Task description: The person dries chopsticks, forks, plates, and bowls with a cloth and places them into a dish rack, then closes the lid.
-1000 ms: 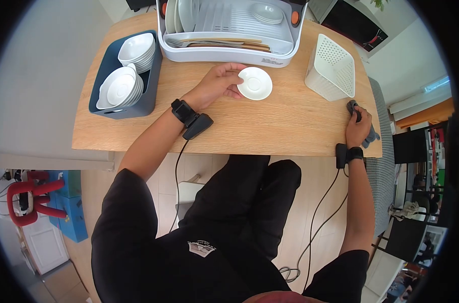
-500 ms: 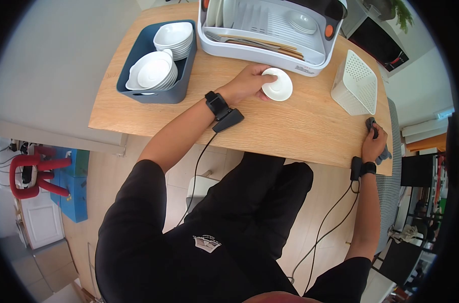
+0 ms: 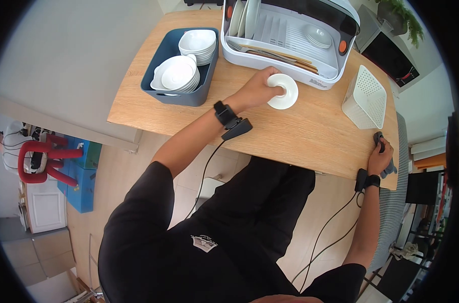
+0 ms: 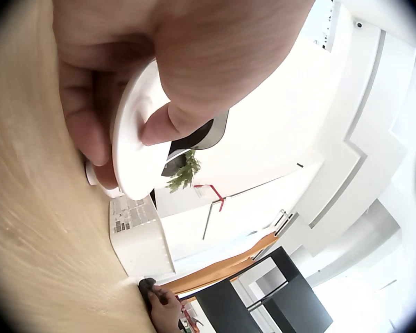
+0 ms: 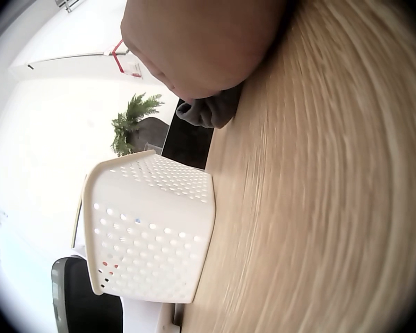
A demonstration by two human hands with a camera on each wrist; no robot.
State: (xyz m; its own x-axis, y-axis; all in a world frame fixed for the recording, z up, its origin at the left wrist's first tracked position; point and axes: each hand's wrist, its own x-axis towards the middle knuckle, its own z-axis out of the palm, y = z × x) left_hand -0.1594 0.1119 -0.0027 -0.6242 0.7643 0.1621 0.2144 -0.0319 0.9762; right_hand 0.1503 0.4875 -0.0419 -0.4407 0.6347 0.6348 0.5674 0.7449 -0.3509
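Observation:
A small white saucer (image 3: pixel 285 104) is pinched in my left hand (image 3: pixel 256 93), over the middle of the wooden table. The thumb lies across the saucer's upper face near its centre, while the other fingers are behind it. Seen from the left wrist, the saucer (image 4: pixel 133 163) stands tilted on edge close over the tabletop. At the table's right front corner my right hand (image 3: pixel 379 160) grips a dark grey cloth (image 3: pixel 390 169), part of which sticks out past the fingers. In the right wrist view the bunched cloth (image 5: pixel 211 111) shows beneath the hand.
To the left stands a blue bin (image 3: pixel 202 94) with stacked white bowls (image 3: pixel 178 73). A white dish rack (image 3: pixel 270 61) at the back holds plates, chopsticks, forks and small dishes (image 3: pixel 318 35). A perforated white basket (image 3: pixel 363 103) is at the right, near the right hand.
My left thumb has slid from the saucer's rim onto its centre. The head view has shifted, so the table appears turned and further right. My right hand keeps its place on the cloth.

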